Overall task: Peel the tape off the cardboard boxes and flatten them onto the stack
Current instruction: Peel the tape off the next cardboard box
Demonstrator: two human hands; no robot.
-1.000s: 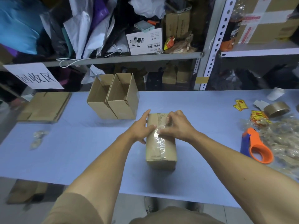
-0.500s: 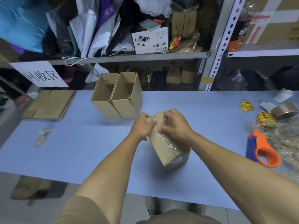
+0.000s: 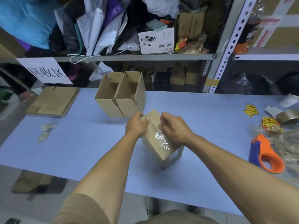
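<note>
A small taped cardboard box [image 3: 159, 147] lies tilted on the blue table [image 3: 80, 143], its far end raised. My left hand [image 3: 136, 125] grips that far left edge. My right hand [image 3: 174, 128] pinches the clear tape [image 3: 159, 135] that runs along the top of the box, with a crinkled strip of it lifted. A stack of flattened boxes [image 3: 53, 101] lies at the far left of the table. Two open upright boxes [image 3: 123, 96] stand just behind the one I hold.
An orange and blue tape dispenser [image 3: 267, 154] lies at the right, beside a heap of crumpled clear tape [image 3: 289, 143], a brown tape roll [image 3: 289, 117] and yellow stickers [image 3: 251, 110]. A small tape scrap [image 3: 46, 131] lies at the left. Cluttered shelves [image 3: 145, 56] rise behind the table.
The box has turned from lying straight and flat to tilted and angled rightward. My right hand has drawn the tape back along the top; my left hand stays on the far end.
</note>
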